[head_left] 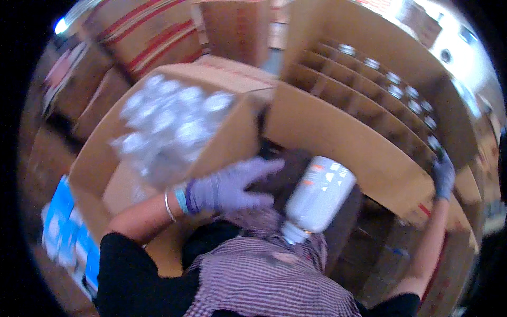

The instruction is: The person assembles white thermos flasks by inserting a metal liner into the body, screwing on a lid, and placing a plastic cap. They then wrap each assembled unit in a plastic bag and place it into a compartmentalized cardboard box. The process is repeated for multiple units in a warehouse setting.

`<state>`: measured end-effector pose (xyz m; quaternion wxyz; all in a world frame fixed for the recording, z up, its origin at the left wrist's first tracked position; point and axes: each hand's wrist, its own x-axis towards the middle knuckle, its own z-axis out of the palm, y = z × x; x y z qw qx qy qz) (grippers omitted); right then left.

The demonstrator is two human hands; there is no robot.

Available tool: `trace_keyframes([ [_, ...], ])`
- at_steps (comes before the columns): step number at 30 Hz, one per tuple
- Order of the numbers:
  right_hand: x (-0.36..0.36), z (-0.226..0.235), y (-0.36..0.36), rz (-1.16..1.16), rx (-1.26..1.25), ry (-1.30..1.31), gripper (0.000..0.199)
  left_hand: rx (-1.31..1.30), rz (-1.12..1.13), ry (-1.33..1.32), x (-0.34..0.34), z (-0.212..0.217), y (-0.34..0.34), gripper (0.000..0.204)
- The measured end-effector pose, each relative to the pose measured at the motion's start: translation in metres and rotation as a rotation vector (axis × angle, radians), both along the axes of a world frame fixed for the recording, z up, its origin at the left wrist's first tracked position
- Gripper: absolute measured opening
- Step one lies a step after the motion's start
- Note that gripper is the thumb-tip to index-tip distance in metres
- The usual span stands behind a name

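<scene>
Checked purple-and-white cloth fills the lower middle of the view, closest to the lens, with black sleeves on both sides of it. Just above it a white plastic bottle hangs neck-down, its cap end touching or nearly touching the cloth; neither hand has hold of it, and what carries it cannot be told.

Left of the bottle, the left hand in a lilac glove lies flat, fingers stretched out and together, grip wide open and closed on nothing, just beside the near wall of an open cardboard box. That box is packed with white-capped bottles, blurred, leaving little free room inside it.

Well apart, at the right edge, the right hand, also gloved, rests on the far corner of a second cardboard box with dividers. Whether its grip is curled over the rim cannot be told. Most cells of the dividers stand free; only the far row holds capped bottles.

Blue-and-white packets lie at the lower left, and more cartons crowd the top edge.
</scene>
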<state>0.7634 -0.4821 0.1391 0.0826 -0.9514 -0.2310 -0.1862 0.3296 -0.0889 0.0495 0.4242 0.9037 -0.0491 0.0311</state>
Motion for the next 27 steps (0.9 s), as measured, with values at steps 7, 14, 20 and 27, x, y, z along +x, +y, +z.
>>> trace_keyframes([
  [7,0.038,-0.062,0.039,0.180,-0.329,-0.411,0.049,0.904,1.225,0.172,-0.243,0.039,0.162,0.071],
  [14,-0.262,0.027,0.179,1.330,0.160,-0.145,0.047,0.432,2.053,0.764,-0.573,-0.011,0.102,0.096],
  [20,-0.313,0.033,0.213,1.608,0.188,-0.105,0.045,-0.182,1.839,-0.011,-0.586,-0.078,0.094,0.059],
  [27,-0.327,0.040,0.218,1.601,0.169,-0.067,0.041,0.323,1.758,0.108,-0.606,-0.050,0.156,0.030],
])
